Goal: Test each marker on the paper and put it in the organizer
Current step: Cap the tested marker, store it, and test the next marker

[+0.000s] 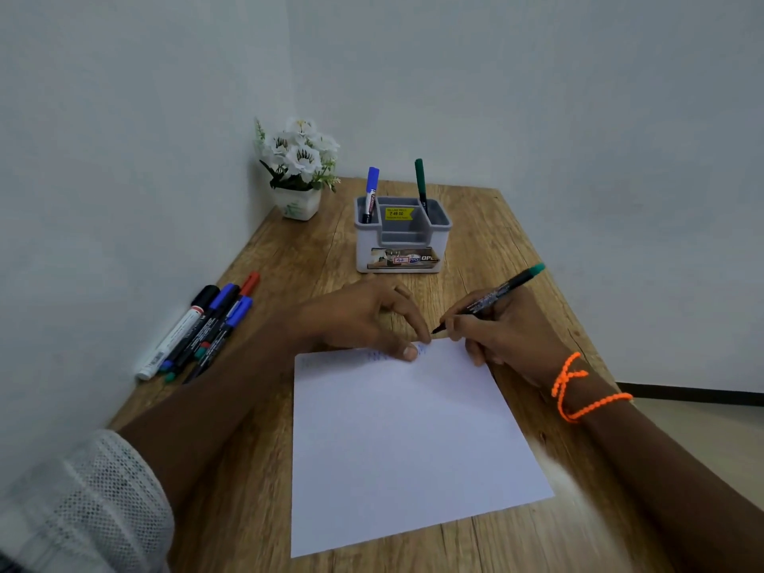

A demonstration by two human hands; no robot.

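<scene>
Markers [198, 328] lie in a loose bundle at the left edge of the wooden table [314, 258], close against the wall: one white-bodied with a black cap, the others dark-bodied with blue, red and green ends. Above them, in the upper left of the tabletop corner, a small white pot of white flowers [298, 167] stands. Low in the left of the frame a white knitted sleeve [87, 502] covers the left forearm, which reaches up toward the centre. The left hand [364, 320] rests on the top edge of the white paper [405, 440], fingers lightly bent, thumb and a fingertip pressing the sheet down; it grips nothing. Faint blue scribbles show on the paper just beside that thumb. Above the centre, the grey organizer [402, 237] sits upright, well apart from the hands, with a blue-capped marker [371, 194] standing in its left compartment and a green marker [421, 181] in its right one. Right of centre, the right hand [500, 328] pinches a dark marker with a green end [492, 297], fingers curled round the barrel, the tip pointing down-left just above the paper's top edge, near the left fingertips; whether it touches the sheet I cannot tell. Orange beaded bracelets [578, 390] circle the right wrist.
</scene>
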